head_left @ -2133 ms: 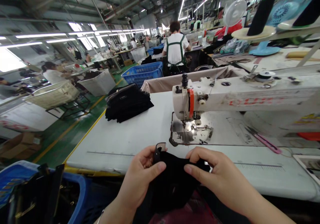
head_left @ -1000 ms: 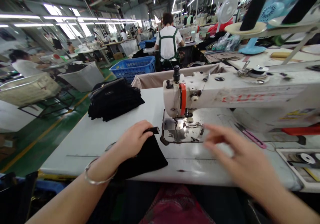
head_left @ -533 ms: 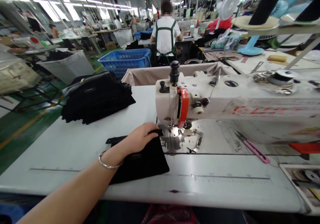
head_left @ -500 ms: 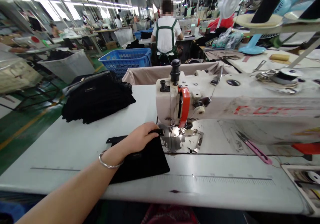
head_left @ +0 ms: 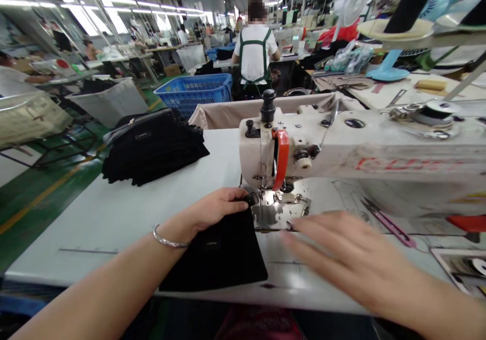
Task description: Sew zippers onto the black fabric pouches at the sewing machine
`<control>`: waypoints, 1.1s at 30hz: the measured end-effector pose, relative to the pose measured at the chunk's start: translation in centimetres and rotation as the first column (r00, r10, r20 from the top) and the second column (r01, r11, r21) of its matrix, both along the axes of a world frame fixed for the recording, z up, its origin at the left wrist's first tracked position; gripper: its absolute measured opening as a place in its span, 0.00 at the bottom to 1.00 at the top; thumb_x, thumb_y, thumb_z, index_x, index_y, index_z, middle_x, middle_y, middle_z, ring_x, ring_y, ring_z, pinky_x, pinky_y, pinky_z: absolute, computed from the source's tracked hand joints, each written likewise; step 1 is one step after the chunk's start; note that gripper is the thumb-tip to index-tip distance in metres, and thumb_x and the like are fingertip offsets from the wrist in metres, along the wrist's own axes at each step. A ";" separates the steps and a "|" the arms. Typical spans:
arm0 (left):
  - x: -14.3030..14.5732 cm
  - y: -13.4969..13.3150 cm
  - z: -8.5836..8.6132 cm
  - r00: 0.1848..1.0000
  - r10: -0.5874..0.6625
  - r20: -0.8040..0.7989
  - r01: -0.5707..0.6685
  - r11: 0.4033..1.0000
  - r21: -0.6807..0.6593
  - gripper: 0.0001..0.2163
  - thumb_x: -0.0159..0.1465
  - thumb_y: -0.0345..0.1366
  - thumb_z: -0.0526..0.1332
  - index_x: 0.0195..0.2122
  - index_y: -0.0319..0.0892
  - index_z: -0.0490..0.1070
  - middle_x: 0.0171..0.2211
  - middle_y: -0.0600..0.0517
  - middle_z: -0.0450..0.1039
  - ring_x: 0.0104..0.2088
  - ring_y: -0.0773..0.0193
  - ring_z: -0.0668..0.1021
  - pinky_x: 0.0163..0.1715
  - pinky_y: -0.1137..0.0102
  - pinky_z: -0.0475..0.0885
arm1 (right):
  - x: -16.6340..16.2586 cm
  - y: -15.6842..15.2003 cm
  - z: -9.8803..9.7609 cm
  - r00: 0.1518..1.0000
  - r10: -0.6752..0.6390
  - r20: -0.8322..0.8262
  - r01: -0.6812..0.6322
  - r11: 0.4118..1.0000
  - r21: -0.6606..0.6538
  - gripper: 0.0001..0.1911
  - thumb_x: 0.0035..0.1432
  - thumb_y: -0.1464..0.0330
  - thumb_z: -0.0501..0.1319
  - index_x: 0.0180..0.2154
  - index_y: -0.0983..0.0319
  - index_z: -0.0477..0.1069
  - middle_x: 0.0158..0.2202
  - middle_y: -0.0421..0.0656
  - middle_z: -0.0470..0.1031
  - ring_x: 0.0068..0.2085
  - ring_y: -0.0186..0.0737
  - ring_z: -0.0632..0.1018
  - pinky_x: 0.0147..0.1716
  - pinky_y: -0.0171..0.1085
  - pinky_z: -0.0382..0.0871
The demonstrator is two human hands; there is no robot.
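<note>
My left hand [head_left: 220, 208], with a silver bangle at its wrist, pinches the top edge of a black fabric piece [head_left: 224, 254] just left of the needle area. A small label shows on the cloth, which hangs slightly over the table's front edge. The white sewing machine [head_left: 326, 152] stands right of this hand, its metal plate [head_left: 273, 216] beside the cloth. Over the table in front of the machine, my right hand [head_left: 341, 249] is blurred, its fingers stretched toward the plate and holding nothing I can see.
A pile of black fabric pieces [head_left: 155, 150] lies at the table's left. Pink-handled thread snips [head_left: 391, 223] rest under the machine arm. Behind are a fabric-lined bin [head_left: 224, 114], a blue crate [head_left: 193, 89] and a seated person [head_left: 254, 51]. A tray of bobbins [head_left: 463, 269] sits at right.
My right hand has come into view from the right, toward the machine plate. The black piece, still in my left hand, has shifted slightly right and toward me, uncovering its label.
</note>
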State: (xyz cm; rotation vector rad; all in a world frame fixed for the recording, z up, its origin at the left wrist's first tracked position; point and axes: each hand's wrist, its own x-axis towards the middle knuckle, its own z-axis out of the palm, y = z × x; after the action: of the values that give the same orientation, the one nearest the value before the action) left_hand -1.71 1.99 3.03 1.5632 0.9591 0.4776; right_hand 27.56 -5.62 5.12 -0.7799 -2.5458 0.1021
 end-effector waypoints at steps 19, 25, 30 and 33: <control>3.7 6.4 -1.5 0.917 0.203 -0.343 0.021 0.835 0.549 0.07 0.55 0.32 0.65 0.36 0.41 0.79 0.44 0.46 0.79 0.49 0.48 0.76 0.53 0.59 0.68 | -8.3 3.1 -5.3 0.974 -0.133 0.183 0.131 0.991 0.020 0.18 0.64 0.74 0.54 0.54 0.70 0.71 0.54 0.53 0.73 0.55 0.50 0.74 0.52 0.48 0.69; 3.9 5.9 -2.1 0.902 0.207 -0.380 0.060 0.809 0.585 0.10 0.59 0.32 0.62 0.42 0.40 0.78 0.48 0.47 0.78 0.50 0.49 0.76 0.53 0.60 0.70 | -8.2 2.7 -5.1 0.977 -0.150 0.154 0.150 0.989 0.012 0.18 0.64 0.74 0.54 0.53 0.70 0.71 0.53 0.53 0.74 0.54 0.49 0.75 0.51 0.47 0.67; 4.4 6.1 -2.1 0.879 0.230 -0.418 0.088 0.783 0.616 0.12 0.62 0.31 0.60 0.46 0.40 0.76 0.50 0.47 0.77 0.53 0.48 0.74 0.56 0.59 0.67 | -8.0 2.6 -4.9 0.975 -0.155 0.161 0.154 0.988 0.022 0.18 0.64 0.72 0.53 0.52 0.69 0.72 0.53 0.51 0.75 0.53 0.48 0.75 0.50 0.46 0.67; 4.2 4.8 -1.8 0.861 0.256 -0.439 0.092 0.770 0.631 0.11 0.64 0.31 0.57 0.44 0.36 0.76 0.48 0.42 0.76 0.52 0.46 0.74 0.56 0.55 0.66 | -7.8 2.5 -5.0 0.973 -0.149 0.174 0.146 0.989 0.028 0.19 0.65 0.71 0.52 0.53 0.69 0.71 0.54 0.50 0.74 0.54 0.48 0.74 0.52 0.45 0.66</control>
State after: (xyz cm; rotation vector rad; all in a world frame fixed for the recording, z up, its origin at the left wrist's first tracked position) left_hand 2.47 6.74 1.25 2.3536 1.3646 0.4950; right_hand 19.75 -3.12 0.08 -1.0094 -2.6381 -0.0361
